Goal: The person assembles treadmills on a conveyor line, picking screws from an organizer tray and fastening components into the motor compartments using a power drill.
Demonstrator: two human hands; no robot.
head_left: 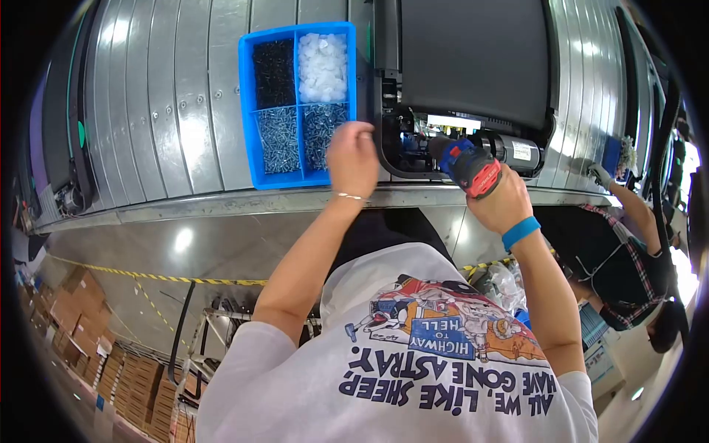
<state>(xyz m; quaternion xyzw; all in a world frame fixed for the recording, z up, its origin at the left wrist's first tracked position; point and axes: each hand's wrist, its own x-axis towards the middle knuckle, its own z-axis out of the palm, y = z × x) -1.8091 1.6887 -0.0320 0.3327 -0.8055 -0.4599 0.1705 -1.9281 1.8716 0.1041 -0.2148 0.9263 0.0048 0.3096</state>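
My right hand grips a blue, black and red cordless drill. The drill's nose points into the uncovered end of a black machine with a flat dark panel; whether the tip touches anything there is hidden. Inside that opening lies a cylindrical motor with a white label, close to the drill. My left hand is closed, fingers curled, over the right front edge of a blue divided bin. What its fingers hold, if anything, cannot be made out. Separate compartments contain black screws, white round pieces and silver screws.
The bin and machine stand on a metal slatted conveyor with a raised front edge. Another person's gloved hand is at the conveyor on the right. Cardboard boxes and yellow-black tape are behind me at lower left.
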